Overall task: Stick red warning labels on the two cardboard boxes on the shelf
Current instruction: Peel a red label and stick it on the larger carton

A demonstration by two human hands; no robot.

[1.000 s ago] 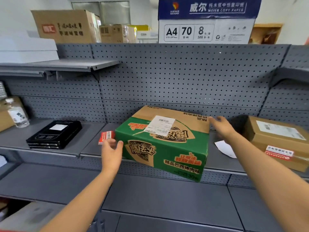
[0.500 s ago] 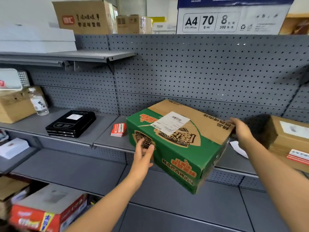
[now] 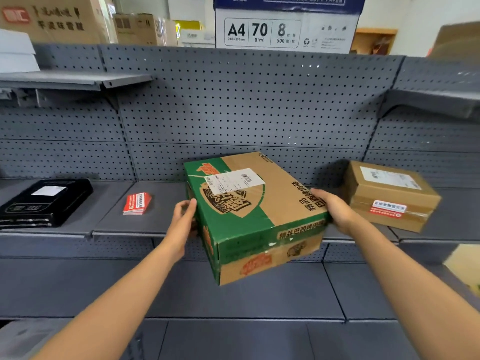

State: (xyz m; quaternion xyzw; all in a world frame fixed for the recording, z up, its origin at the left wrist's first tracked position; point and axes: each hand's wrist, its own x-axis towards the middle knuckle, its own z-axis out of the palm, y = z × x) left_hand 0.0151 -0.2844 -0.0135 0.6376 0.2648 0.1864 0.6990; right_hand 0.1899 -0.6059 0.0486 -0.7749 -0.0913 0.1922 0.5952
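The green box is held at the centre, turned cornerwise and partly overhanging the front edge of the shelf. It is clamped between the left hand at 9 o'clock and the right hand at 3 o'clock, with fingers curled on the cardboard. It is best set flat and well back, with a bare face kept forward. The label stack lies further toward 9 o'clock. The small brown box, already labelled, sits at 3 o'clock. Grey pegboard stands behind.
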